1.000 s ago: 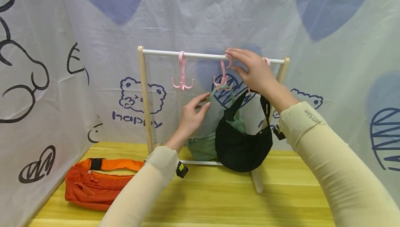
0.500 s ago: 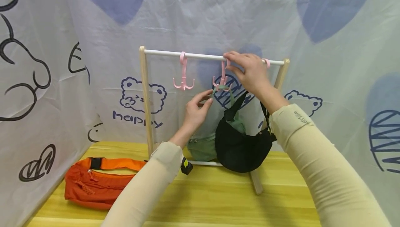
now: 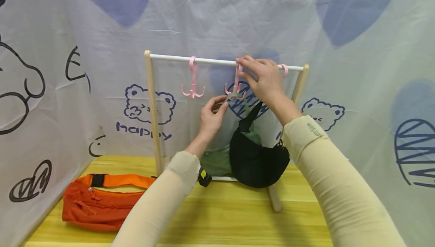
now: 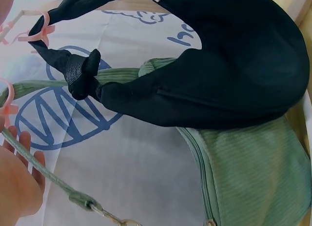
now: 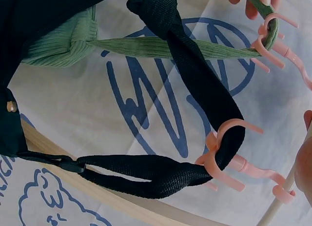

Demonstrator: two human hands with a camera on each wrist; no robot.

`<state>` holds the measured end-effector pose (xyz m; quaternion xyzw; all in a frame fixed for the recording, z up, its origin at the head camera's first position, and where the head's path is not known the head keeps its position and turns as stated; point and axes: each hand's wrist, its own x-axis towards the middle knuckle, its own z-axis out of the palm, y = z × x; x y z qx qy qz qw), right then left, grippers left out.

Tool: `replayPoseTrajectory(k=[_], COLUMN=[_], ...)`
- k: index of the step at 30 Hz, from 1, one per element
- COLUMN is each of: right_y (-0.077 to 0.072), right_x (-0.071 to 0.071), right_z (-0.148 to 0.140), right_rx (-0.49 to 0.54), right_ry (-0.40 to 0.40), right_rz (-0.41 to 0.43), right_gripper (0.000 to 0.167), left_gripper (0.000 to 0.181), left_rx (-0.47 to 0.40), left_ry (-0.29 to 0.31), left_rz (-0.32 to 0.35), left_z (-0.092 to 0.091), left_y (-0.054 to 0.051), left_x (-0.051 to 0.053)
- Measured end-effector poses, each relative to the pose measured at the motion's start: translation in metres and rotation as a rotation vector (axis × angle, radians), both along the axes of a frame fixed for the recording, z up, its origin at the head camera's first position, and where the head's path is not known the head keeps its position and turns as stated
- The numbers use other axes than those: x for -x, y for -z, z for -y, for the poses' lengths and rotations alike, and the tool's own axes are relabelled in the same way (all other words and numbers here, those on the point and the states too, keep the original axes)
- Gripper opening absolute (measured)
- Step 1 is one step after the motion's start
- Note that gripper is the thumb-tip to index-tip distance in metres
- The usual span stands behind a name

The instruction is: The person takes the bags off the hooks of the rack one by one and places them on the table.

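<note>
My left hand (image 3: 210,120) pinches the strap of the green bag (image 3: 215,162) just below the middle pink hook (image 3: 236,81). That strap (image 5: 209,49) loops over the hook's prongs in the right wrist view. Thumb and fingers of my right hand (image 3: 264,81) grip the top of this hook at the white rod. The black bag (image 3: 256,162) hangs in front of the green one, and its knotted strap (image 5: 195,82) runs over the right pink hook (image 5: 229,162). In the left wrist view a metal clip (image 4: 109,215) ends the green strap.
The left pink hook (image 3: 193,79) hangs bare on the rod (image 3: 170,57) of the wooden-sided rack (image 3: 153,115). An orange bag (image 3: 98,205) lies on the yellow wood-grain table (image 3: 217,216) at the left. A printed cloth (image 3: 217,13) hangs behind.
The top of the middle hook, earlier tilted with its curl showing beside the right fingers, now stands upright against the rod. My right hand has shifted slightly left; the left hand keeps by the strap.
</note>
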<state>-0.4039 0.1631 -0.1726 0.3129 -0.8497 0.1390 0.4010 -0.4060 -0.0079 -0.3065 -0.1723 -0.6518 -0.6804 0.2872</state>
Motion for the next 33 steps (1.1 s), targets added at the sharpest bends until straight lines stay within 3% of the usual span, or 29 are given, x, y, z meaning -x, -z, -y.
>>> replayPoseTrajectory(k=[7, 20, 27, 33], right_y=[0.0019, 0.0027, 0.0026, 0.0023], right_x=[0.0004, 0.0003, -0.0010, -0.0016], right_z=[0.0010, 0.0017, 0.0014, 0.0017], right_rx=[0.015, 0.023, 0.027, 0.028], right_ry=[-0.034, -0.017, -0.021, -0.013], right_rz=[-0.060, -0.050, -0.043, -0.027], right_gripper=[0.043, 0.044, 0.045, 0.045], left_gripper=[0.024, 0.024, 0.022, 0.023], left_rx=[-0.059, -0.012, -0.091, -0.165], left_ry=[0.007, -0.018, -0.019, 0.033], left_rz=[-0.004, -0.010, -0.041, -0.040], left_z=[-0.0032, 0.0028, 0.0011, 0.0023], left_y=[-0.0008, -0.0041, -0.0053, -0.0078], left_x=[0.0021, -0.0004, -0.0014, -0.0019])
